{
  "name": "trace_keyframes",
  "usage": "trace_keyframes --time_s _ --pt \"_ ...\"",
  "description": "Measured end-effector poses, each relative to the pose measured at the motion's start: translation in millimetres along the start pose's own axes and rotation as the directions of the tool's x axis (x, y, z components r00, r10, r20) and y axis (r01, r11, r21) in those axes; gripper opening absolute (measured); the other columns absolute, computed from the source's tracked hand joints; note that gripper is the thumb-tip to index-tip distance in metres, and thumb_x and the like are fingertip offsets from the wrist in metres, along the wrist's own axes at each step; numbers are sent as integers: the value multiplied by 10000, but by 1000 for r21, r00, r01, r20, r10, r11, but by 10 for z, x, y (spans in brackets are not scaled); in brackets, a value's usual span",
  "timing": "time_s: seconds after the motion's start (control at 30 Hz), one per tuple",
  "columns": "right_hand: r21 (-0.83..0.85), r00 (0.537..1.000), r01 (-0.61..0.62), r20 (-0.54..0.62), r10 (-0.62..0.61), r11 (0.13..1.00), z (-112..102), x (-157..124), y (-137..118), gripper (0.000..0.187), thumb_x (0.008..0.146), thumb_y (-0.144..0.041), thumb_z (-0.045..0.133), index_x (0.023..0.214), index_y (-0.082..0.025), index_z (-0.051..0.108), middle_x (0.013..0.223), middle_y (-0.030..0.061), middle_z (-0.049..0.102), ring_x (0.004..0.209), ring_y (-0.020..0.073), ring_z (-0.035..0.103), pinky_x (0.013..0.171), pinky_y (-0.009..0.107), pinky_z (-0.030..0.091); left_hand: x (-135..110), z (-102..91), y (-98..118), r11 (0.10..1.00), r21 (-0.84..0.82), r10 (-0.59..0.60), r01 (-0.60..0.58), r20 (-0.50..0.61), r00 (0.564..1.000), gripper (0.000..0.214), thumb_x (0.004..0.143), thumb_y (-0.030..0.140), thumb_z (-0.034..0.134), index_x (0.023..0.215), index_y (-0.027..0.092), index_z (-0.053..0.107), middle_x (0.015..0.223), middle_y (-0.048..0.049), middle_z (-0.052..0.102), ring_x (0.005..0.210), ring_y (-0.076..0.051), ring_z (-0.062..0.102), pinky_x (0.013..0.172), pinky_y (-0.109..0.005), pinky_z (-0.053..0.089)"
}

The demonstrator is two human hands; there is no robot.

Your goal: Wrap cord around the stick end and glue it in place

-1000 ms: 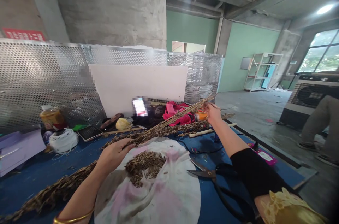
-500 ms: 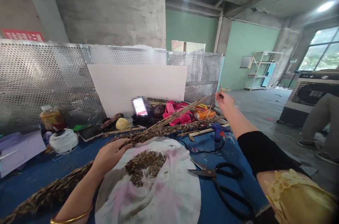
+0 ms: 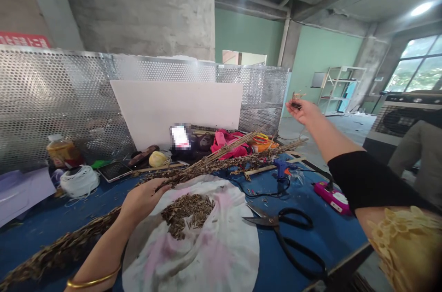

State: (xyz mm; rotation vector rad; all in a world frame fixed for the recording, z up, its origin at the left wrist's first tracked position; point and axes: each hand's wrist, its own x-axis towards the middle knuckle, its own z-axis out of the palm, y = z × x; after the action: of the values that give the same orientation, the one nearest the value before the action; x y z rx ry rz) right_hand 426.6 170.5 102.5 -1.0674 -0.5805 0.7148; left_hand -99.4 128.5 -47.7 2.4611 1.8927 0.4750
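Observation:
My left hand (image 3: 143, 197) is closed around a long dried plant stalk (image 3: 221, 154) that slants up to the right over a white cloth (image 3: 214, 250). A pile of brown seeds (image 3: 188, 209) lies on that cloth, right beside the hand. My right hand (image 3: 304, 110) is raised high at the right, away from the stalk, pinching a small dry bit of the plant between its fingertips. More dried stalks (image 3: 58, 250) stretch across the blue table (image 3: 311, 232) to the lower left.
Black scissors (image 3: 286, 232), a blue glue gun (image 3: 281, 167), a pink device (image 3: 333, 195), white string (image 3: 78, 181), a bottle (image 3: 60, 151) and pink fabric (image 3: 228, 140) lie around. A white board (image 3: 176, 108) leans on perforated metal screens. A person's leg (image 3: 419, 154) is at the right.
My right hand has left the stalk's tip and risen up and to the right, carrying a small plucked piece. My left hand has stayed on the stalk.

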Motion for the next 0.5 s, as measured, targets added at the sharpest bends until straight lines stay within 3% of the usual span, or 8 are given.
trace_keyframes --time_s 0.2,0.33,0.4,0.5 --pt "-297 958 -228 103 269 927 -32 -111 -250 314 917 -314 557 1185 -150 555 1158 82 596 955 181 615 798 382 537 -16 24 72 998 53 13 -16 63 998 475 871 465 349 1109 230 686 1197 -55 683 1094 -274 631 867 -322 486" --pt "-511 912 -344 19 410 788 -75 -185 -302 301 914 -310 564 1169 -150 565 1137 77 603 943 179 620 790 379 542 -22 39 82 997 73 -2 -6 104 995 498 881 469 329 1151 221 666 1220 -61 670 1120 -279 615 879 -326 475" --pt "-579 920 -349 -62 386 737 -104 -191 -324 314 911 -316 568 1178 -151 559 1152 80 597 956 184 616 802 389 537 -16 54 74 998 66 -10 3 114 993 507 878 474 339 1172 213 658 1229 -65 665 1121 -284 614 878 -329 475" --pt "-647 965 -258 -137 224 718 -158 -155 -396 323 923 -328 544 1195 -155 552 1177 85 587 990 193 608 828 406 527 2 88 58 999 46 -7 2 104 994 491 871 473 356 1149 222 673 1221 -61 670 1110 -286 620 874 -330 478"
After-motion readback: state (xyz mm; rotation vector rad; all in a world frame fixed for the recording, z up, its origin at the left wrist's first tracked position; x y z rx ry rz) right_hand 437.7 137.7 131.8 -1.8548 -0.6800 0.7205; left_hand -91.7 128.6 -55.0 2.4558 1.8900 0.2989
